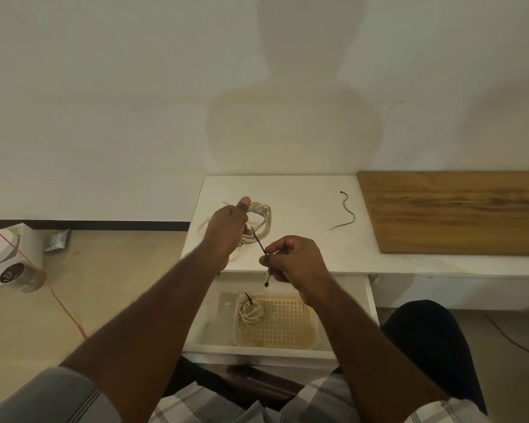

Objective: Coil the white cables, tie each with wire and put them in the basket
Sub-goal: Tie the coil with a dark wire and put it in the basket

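No brand, label or readable writing showed on anything in view.

The left hand (pixel 226 227) reached forward over the white table (pixel 303 209), its forearm stretched up from the lower left, thumb raised at the far side and fingers curled around a coiled white cable (pixel 261 219), gripping the bundle just above the tabletop. Loose loops of that cable trailed off to the hand's left and near side on the table. The right hand (pixel 293 259) was held nearer the body, over the table's front edge, fingers clenched with thumb and forefinger pinching a black tie wire (pixel 264 254). The wire ran slantwise from the coil, through the pinch, and its small head hung free below the hand.

A second black tie wire (pixel 345 213) lay by itself on the table, well to the right of the coil, wavy and untouched. Below the table's front edge stood an open white drawer (pixel 370 303) holding a pale plastic basket (pixel 287 322) with a gridded floor. In the basket's left part lay another coiled white cable (pixel 251 311), already bound with a black tie.

A wooden board (pixel 458 212) rested on the surface to the right of the table. On the floor at far left sat a white appliance (pixel 3 257) with an orange cord (pixel 64 306) running past it
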